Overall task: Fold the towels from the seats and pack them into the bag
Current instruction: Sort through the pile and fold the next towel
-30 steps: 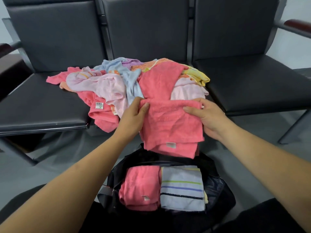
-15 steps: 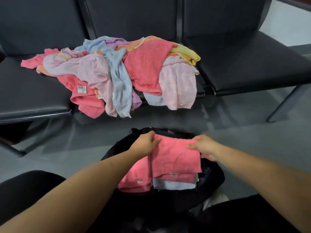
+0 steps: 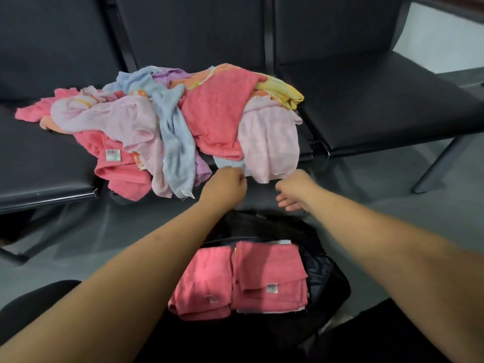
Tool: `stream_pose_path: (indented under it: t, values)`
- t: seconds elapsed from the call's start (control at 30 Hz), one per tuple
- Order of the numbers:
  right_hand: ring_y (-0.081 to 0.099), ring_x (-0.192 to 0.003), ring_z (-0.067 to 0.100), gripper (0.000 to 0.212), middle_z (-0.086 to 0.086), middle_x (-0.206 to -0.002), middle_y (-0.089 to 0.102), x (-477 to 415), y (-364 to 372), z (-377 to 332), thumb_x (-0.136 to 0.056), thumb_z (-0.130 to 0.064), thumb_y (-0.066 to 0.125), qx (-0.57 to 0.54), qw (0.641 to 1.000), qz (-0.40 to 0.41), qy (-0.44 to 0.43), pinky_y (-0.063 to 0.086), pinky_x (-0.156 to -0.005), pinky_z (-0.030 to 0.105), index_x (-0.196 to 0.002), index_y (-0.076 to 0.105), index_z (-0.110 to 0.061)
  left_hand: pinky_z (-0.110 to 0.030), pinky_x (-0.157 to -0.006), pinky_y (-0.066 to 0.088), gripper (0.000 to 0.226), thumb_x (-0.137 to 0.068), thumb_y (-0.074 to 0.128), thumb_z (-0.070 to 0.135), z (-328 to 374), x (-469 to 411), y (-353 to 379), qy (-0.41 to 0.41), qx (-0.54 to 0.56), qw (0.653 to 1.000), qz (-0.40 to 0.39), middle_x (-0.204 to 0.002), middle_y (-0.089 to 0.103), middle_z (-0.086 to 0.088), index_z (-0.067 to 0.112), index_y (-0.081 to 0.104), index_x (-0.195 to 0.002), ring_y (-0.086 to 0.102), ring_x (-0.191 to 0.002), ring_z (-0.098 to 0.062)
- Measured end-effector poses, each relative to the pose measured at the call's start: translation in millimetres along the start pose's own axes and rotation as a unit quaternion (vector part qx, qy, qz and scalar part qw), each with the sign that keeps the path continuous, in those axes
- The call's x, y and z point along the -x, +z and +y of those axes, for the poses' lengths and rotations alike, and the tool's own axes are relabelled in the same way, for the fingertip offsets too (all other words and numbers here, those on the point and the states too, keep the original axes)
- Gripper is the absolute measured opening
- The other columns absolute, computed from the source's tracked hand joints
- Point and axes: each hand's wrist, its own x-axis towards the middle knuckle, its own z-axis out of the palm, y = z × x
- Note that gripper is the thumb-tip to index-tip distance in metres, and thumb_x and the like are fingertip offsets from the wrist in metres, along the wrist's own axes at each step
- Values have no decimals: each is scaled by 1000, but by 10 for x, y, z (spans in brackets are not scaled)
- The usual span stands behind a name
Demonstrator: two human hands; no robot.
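Observation:
A jumbled pile of towels [image 3: 167, 121] in pink, coral, light blue, lilac and yellow lies across the black seats. Its front edges hang over the seat rim. Below me, a black bag [image 3: 324, 279] stands open, with two folded coral towels side by side in it, the left one [image 3: 204, 279] and the right one [image 3: 269, 273]. My left hand [image 3: 227, 184] is at the hanging hem of a pale pink towel [image 3: 269, 142], fingers curled and fingertips hidden. My right hand [image 3: 296, 192] hovers just under that hem, fingers loosely curled, holding nothing.
The row of black padded seats [image 3: 379, 108] has metal legs [image 3: 440, 163] that reach the grey floor [image 3: 392, 195] on the right. The bag sits between my knees, close to the front edge of the seat.
Both hands let go of the folded coral towel, which now lies in the bag on the right. They have risen from the bag to the front edge of the pile.

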Motion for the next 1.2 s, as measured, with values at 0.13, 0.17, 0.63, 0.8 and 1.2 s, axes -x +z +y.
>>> stream_pose_path:
  t: [0.13, 0.17, 0.63, 0.8, 1.2]
  values:
    - [71, -79, 30, 11, 17, -89, 70, 97, -51, -499, -90, -8, 55, 69, 992, 41, -92, 62, -71, 39, -96, 62, -2, -36, -69, 40, 13, -94, 54, 13, 91, -262, -381, -9, 49, 997, 66, -83, 60, -10, 9, 59, -83, 55, -81, -30]
    - [66, -73, 29, 8, 14, -81, 65, 127, -71, -600, -89, -7, 54, 93, 986, 66, -118, 58, -62, 37, -84, 59, -4, -36, -74, 44, 11, -93, 55, 13, 44, -330, -455, -11, 48, 995, 89, -94, 62, -14, 7, 64, -95, 57, -89, -33]
    - [60, -105, 32, 54, 13, -123, 57, -111, 448, -1174, -93, -31, 64, 216, 932, 65, -284, 50, -83, 37, -141, 48, -12, -33, -86, 42, 19, -90, 71, 21, -837, -684, -737, -18, -35, 995, 91, -105, 53, -12, 11, 73, -107, 57, -102, -31]
    - [60, -96, 34, 41, 16, -116, 59, -229, 602, -1235, -93, -29, 68, 267, 919, 109, -268, 46, -73, 38, -121, 49, -5, -28, -75, 36, 15, -91, 70, 18, -835, -753, -822, -35, 22, 996, 76, -100, 61, -7, 10, 68, -103, 60, -97, -27]
    - [39, -70, 15, 33, 0, -74, 40, 150, 376, -1638, -100, -17, 59, -106, 939, 78, -319, 33, -60, 27, -75, 38, -19, -36, -86, 60, 62, -99, 55, 53, -585, -658, -1066, -97, 465, 879, 47, -124, 65, -17, 29, 38, -154, 65, -102, -22]
